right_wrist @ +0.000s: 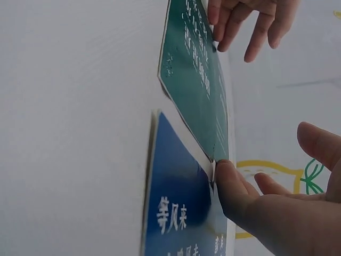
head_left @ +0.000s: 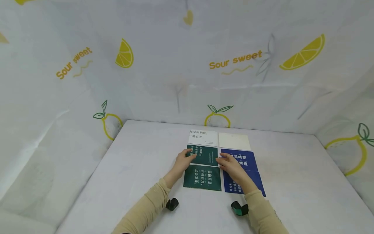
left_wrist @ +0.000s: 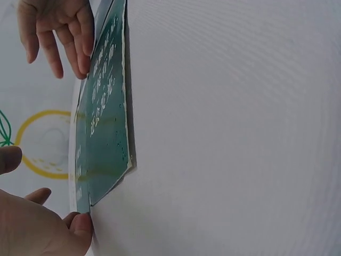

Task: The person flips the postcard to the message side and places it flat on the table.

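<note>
My left hand (head_left: pixel 183 160) rests at the left edge of the upper green card (head_left: pixel 208 157), its fingers loosely bent. At that card's right edge my right hand (head_left: pixel 232 165) lies with relaxed fingertips, partly over the upper blue card (head_left: pixel 249 161). Below sits a second green card (head_left: pixel 202 178) with white characters. The lower blue card (head_left: pixel 257 182) is partly hidden by my right forearm. In the left wrist view, my left fingertips (left_wrist: pixel 81 226) are at the corner between the green cards. The right wrist view shows my right fingertips (right_wrist: pixel 226 173) between the green and blue cards.
Behind the green cards lies a white card (head_left: pixel 202 139) with black characters, next to a plain cream card (head_left: pixel 234 142). The cards form two columns on the white table (head_left: pixel 131 156). A black object (head_left: pixel 172 204) shows by each sleeve. Lemon-printed cloth (head_left: pixel 163 81) hangs behind.
</note>
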`<state>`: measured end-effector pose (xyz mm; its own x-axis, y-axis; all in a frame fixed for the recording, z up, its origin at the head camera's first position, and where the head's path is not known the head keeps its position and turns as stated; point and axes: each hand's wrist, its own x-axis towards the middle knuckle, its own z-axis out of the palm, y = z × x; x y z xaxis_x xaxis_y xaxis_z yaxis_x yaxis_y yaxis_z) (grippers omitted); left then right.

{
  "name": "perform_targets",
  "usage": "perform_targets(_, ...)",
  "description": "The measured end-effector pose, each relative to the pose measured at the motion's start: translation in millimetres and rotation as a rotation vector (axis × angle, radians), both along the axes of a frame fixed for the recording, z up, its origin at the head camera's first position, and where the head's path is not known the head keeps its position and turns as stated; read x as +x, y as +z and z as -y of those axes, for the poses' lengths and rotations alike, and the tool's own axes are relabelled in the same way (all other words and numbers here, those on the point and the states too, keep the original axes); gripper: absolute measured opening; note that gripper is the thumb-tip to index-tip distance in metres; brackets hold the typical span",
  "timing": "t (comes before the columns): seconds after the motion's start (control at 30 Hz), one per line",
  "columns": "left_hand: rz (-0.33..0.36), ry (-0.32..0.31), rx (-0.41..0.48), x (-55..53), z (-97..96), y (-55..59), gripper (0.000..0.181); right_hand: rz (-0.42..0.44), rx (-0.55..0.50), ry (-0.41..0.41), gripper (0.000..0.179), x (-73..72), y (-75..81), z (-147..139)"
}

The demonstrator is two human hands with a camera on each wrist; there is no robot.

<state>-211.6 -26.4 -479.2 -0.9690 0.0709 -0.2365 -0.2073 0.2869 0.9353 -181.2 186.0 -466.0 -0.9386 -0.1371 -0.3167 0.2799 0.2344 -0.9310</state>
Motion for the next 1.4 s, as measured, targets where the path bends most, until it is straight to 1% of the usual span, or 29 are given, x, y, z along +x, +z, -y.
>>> perform_targets(0.1,0.007,0.008,0.032,-1.4,0.4,-1.3,0.05,0.004,-0.016,-0.011,0.063,-1.3,0.2,-1)
perform_targets(0.3,0.027,0.099,0.087,-3.2,2.5,-1.4,0.045,0.01,-0.043,-0.026,0.06,-5.9,-2.9,-4)
perform_targets(0.4,0.036,0.118,0.112,-4.7,4.3,-2.6,0.045,0.016,-0.054,-0.049,0.058,-6.6,-4.0,-3)
perform_targets(0.6,0.015,0.151,0.17,-8.6,8.5,-7.4,0.044,0.015,-0.066,-0.067,0.055,-8.8,-5.5,-1)
perform_targets(0.8,0.01,0.2,0.252,-6.7,10.8,-9.7,0.046,0.027,-0.083,-0.1,0.053,-7.9,-7.1,-2)
perform_targets(0.93,0.007,0.241,0.264,-7.0,11.9,-10.0,0.05,0.005,-0.097,-0.093,0.053,-9.7,-6.5,-1)
perform_targets(1.03,-0.006,0.25,0.255,-8.6,12.0,-10.6,0.057,-0.014,-0.08,-0.112,0.053,-11.5,-5.7,1)
perform_targets(1.2,-0.037,0.238,0.261,-9.0,11.4,-11.0,0.066,-0.038,-0.027,-0.19,0.054,-13.7,-5.5,3)
perform_targets(1.3,-0.05,0.24,0.269,-8.4,9.7,-10.6,0.066,-0.05,-0.019,-0.234,0.056,-13.8,-6.0,4)
perform_targets(1.4,-0.061,0.245,0.271,-8.7,7.1,-9.5,0.059,-0.066,-0.028,-0.272,0.058,-14.3,-6.0,4)
